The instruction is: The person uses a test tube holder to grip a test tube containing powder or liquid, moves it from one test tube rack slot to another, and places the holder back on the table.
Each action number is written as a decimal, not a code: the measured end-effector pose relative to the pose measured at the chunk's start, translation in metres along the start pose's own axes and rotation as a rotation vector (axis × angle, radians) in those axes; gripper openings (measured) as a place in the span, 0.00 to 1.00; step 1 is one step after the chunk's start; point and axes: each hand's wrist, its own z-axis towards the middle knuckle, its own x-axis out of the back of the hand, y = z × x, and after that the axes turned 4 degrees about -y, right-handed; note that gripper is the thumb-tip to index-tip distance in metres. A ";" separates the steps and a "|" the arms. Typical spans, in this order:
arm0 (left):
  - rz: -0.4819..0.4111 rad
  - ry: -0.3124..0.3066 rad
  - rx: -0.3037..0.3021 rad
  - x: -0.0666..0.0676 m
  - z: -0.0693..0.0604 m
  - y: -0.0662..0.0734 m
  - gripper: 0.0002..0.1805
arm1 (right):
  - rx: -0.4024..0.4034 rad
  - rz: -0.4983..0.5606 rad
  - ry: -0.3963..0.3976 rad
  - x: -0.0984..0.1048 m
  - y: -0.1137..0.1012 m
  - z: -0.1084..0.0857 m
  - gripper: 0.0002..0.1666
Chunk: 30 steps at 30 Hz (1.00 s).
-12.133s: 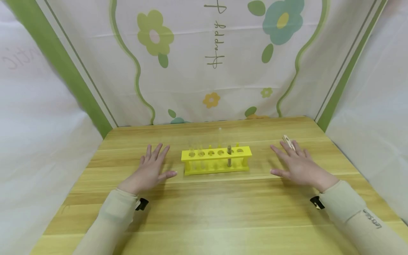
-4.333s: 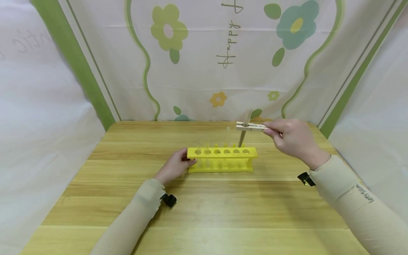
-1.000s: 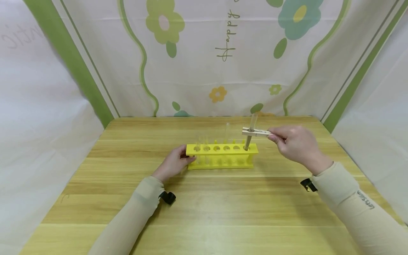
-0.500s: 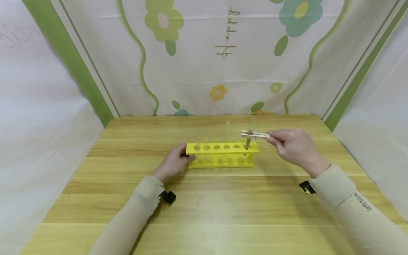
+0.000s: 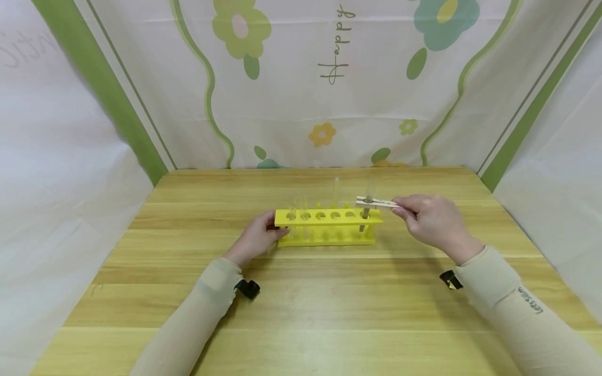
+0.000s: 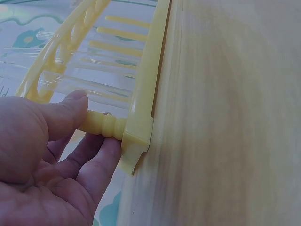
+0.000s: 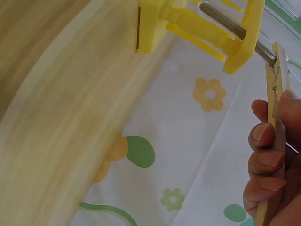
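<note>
The yellow rack (image 5: pixel 329 242) stands upright on the table. My left hand (image 5: pixel 254 239) grips its left end post (image 6: pixel 101 123), thumb on one side and fingers on the other. My right hand (image 5: pixel 435 222) pinches a wooden clamp (image 5: pixel 383 203), whose far end is closed around a test tube (image 5: pixel 365 212) with dark contents. That tube passes through the rightmost hole, and its lower end shows below the top plate; in the right wrist view the tube bottom (image 7: pixel 209 9) hangs inside the rack. Two clear tubes (image 5: pixel 305 203) stand at the left holes.
A further clear tube (image 5: pixel 336 193) rises behind the rack, right of its middle. The wooden table (image 5: pixel 301 303) reaches back to a flower-printed cloth (image 5: pixel 277 104), with white cloth walls at both sides.
The right hand took up the clamp, lifted the dark tube from its earlier hole and moved it right. Lately it sank lower through the rightmost hole. The left hand took hold of the rack earlier.
</note>
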 end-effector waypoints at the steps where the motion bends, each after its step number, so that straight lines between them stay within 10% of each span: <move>1: 0.001 0.000 -0.001 0.000 0.000 0.000 0.15 | -0.004 -0.001 -0.002 -0.001 0.000 -0.001 0.12; 30: 0.004 -0.011 -0.011 0.000 0.000 0.001 0.17 | 0.003 -0.018 0.022 -0.018 0.002 -0.010 0.14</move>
